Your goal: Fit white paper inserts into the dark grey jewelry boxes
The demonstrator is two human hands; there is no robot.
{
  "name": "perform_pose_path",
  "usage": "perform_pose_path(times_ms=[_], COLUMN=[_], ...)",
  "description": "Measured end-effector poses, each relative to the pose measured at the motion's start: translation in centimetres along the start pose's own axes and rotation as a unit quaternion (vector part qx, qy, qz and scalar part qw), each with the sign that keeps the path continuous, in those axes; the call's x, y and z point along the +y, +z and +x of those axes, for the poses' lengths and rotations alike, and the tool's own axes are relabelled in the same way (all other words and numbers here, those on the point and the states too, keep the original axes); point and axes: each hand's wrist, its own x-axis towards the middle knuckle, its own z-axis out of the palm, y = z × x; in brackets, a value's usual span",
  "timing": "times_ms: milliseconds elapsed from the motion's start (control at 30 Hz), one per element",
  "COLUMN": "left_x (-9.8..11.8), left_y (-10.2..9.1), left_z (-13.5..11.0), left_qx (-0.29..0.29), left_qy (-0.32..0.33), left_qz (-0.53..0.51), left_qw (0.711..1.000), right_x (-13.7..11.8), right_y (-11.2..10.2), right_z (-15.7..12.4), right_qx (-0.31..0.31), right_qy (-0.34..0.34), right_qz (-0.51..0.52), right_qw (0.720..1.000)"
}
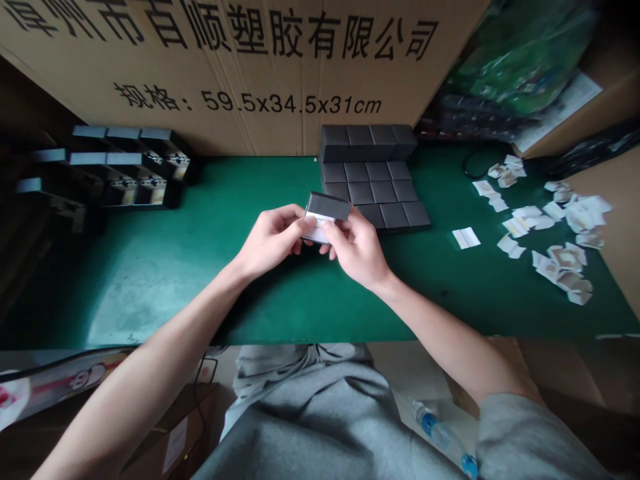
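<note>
Between both hands, above the green tabletop (200,293), is a small dark grey box (329,205) with a white piece (317,231) on the side facing me. My left hand (271,239) is closed around its left side, its thumb pressing on the white piece. On the right side, my right hand (359,250) grips the box, with that thumb also against the white piece. Fingers hide the back and underside of the box. Just beyond my right hand stand rows of closed dark grey boxes (373,181).
Open dark boxes with metal-looking parts inside (136,193) stand at the left. Folded white paper pieces (567,263) lie scattered at the right. A large cardboard carton (270,73) closes off the back. Below the table edge lies a plastic bottle (440,433).
</note>
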Motion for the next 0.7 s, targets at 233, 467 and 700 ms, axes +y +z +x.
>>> perform_pose_path(times_ms=[233,467,700], left_x=[-0.01,0.10,0.60], left_y=[-0.20,-0.03,0.23], left_z=[-0.16,-0.23,-0.16], left_qx=[0.009,0.002,0.021], left_qy=[0.031,0.018,0.012], left_qz=[0.012,-0.006,-0.022], left_qw=[0.999,1.000,0.999], right_x=[-0.04,0.01,0.38], right_y=[-0.05,-0.29,-0.12], right_z=[-0.08,-0.06,0.03], right_qx=[0.007,-0.006,0.003], right_qy=[0.000,-0.007,0.003], right_qz=[-0.016,-0.021,-0.027], right_qw=[1.000,1.000,1.000])
